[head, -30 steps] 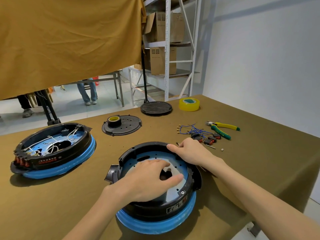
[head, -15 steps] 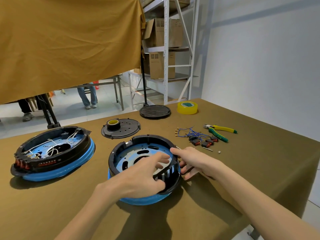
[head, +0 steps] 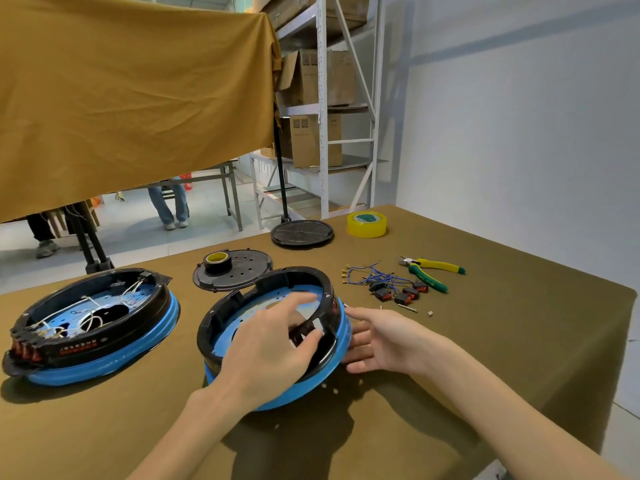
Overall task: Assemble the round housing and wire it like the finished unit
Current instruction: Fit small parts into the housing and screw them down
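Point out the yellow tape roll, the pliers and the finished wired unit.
yellow tape roll [head: 366, 224], head view, on its outer side wall.
pliers [head: 428, 278], head view, on the green handle.
finished wired unit [head: 114, 351], head view, on its blue outer ring at the near side.

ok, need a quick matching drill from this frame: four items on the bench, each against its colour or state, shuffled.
Things:
1. tape roll at the far edge
2. cutters
3. wired housing
4. rocker switches

Descriptions:
A. black with red faces, on blue leads
B. white wires inside, sits to the left
C. yellow and green handles
D. translucent yellow, lying flat

Pairs: 1-D, 2-C, 3-B, 4-A
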`<state>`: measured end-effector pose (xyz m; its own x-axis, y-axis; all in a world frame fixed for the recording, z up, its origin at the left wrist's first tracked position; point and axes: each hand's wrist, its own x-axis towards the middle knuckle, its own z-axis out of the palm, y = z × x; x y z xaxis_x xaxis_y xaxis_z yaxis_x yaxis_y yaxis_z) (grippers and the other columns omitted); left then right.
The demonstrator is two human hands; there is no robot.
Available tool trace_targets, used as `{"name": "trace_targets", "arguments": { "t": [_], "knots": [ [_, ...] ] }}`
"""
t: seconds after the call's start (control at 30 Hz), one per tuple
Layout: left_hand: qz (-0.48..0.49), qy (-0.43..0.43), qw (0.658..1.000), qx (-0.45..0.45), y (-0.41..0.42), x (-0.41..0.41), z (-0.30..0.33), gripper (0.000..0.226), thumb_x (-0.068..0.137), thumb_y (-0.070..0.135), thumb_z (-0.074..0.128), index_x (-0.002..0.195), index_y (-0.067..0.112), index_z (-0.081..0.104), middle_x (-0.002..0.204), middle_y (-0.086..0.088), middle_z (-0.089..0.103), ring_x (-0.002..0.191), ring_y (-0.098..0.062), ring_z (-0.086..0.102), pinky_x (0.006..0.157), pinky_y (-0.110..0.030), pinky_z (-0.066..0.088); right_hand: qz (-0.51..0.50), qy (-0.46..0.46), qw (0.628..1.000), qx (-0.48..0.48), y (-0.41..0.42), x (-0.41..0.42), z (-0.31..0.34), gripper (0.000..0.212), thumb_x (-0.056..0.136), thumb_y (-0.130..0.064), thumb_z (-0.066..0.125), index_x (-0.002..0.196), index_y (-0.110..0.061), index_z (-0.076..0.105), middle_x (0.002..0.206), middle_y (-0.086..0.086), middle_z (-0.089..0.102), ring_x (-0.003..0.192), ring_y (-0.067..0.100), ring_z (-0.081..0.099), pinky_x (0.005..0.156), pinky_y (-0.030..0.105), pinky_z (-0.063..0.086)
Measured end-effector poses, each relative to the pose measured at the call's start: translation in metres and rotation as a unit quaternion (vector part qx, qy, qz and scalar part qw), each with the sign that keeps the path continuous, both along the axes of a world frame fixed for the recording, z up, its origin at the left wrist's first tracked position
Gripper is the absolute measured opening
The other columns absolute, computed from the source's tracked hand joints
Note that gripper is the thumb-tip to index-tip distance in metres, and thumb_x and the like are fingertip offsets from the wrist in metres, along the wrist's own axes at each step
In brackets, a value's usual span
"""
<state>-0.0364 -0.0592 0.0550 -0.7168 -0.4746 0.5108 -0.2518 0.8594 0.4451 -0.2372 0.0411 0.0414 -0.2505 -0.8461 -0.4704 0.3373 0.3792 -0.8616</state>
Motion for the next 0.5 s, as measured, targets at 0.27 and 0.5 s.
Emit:
{"name": "trace_targets", "arguments": {
  "t": [0.27, 0.5],
  "knots": [
    [0.004, -0.021, 0.998, -0.067, 0.009, -0.001, 0.007, 0.065, 0.094, 0.046, 0.058, 0.154, 0.044, 0.033, 0.120, 0.025, 0.060, 0.100, 0.000, 0.058, 0.083, -0.017, 0.051, 0.001, -0.079, 0.994, -0.078, -0.001, 0.009, 0.001, 0.038, 0.098, -0.024, 0.067, 0.130, -0.004, 0.061, 0.116, 0.020, 0.074, 0.095, 0.026, 0.075, 0.069, 0.032, 0.062],
    [-0.006, 0.044, 0.998, -0.046, 0.002, 0.013, 0.032, 0.060, 0.084, 0.021, 0.075, 0.142, 0.028, 0.059, 0.125, 0.021, 0.065, 0.110, 0.003, 0.061, 0.095, -0.014, 0.051, -0.026, 0.003, 0.979, -0.200, -0.004, 0.040, 0.015, 0.042, 0.103, -0.029, 0.060, 0.125, 0.006, 0.058, 0.100, 0.016, 0.074, 0.072, 0.019, 0.071, 0.050, 0.023, 0.055]
  ]
}}
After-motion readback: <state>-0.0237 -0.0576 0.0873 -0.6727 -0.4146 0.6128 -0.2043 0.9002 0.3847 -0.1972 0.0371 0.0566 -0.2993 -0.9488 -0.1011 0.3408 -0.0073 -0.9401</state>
